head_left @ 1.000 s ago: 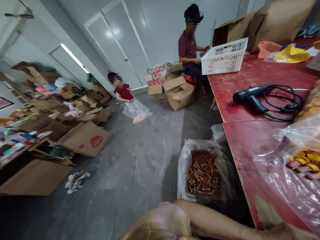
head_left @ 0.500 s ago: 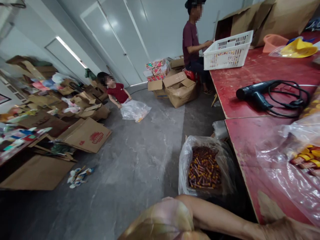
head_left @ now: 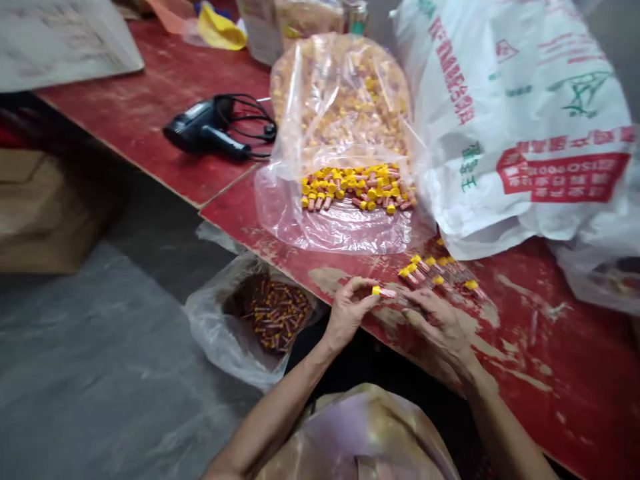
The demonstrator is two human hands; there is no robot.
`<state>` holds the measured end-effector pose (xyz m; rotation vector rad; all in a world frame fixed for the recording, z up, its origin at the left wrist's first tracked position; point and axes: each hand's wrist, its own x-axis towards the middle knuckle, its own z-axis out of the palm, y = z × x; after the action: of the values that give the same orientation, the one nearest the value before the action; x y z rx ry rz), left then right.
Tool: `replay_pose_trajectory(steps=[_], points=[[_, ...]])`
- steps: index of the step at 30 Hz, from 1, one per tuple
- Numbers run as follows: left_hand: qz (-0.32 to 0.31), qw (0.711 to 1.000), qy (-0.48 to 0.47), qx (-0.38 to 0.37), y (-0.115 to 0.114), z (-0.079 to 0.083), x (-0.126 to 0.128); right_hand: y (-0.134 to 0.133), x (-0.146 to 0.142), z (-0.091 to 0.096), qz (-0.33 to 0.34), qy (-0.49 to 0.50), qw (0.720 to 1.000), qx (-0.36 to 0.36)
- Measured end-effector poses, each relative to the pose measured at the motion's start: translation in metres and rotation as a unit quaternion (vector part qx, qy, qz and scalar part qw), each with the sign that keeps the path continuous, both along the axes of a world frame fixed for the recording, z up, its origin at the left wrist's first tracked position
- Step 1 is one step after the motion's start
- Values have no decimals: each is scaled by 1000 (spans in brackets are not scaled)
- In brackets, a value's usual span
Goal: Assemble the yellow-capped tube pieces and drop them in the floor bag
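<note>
Between the thumb and forefinger of my left hand [head_left: 347, 312] is a small yellow-capped tube [head_left: 386, 292], gripped at its cap and lying level. My right hand [head_left: 440, 325] is just to the right of the tube's far end, thumb and fingers apart; I cannot make out anything between them. Several loose yellow-capped tubes [head_left: 425, 268] lie on the red table [head_left: 565, 360] beyond my right hand. Behind them, a clear plastic bag [head_left: 335, 233] full of similar tubes opens towards me.
A lined box [head_left: 215, 327] of tubes stands on the floor at my left. On the table are a black heat gun [head_left: 200, 127] with a coiled cord, a large white printed sack [head_left: 480, 133], a white basket [head_left: 65, 47] and a yellow piece [head_left: 220, 28].
My view has swung from the room on the left to the table before me. Both hands are now in sight, the left with a tube; earlier only one arm showed at the bottom edge.
</note>
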<state>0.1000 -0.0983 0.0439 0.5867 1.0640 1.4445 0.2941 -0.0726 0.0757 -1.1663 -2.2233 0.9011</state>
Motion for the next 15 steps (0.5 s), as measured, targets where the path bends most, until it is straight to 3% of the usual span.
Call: replay_pose_trajectory(steps=[6,9,12,15], points=[[-29,999,20,-5,-9,-1,-1,3,-4,-9,-29,48,998,4],[-13,1000,8,-21,-9,-3,1,-1,0,-8,-78,94,991,-56],[14,998,-51,-43,-11,-4,4,-7,-2,-12,-154,245,944,-161],[23,993,-102,-56,-14,-4,7,-12,-12,-19,-204,347,898,-175]])
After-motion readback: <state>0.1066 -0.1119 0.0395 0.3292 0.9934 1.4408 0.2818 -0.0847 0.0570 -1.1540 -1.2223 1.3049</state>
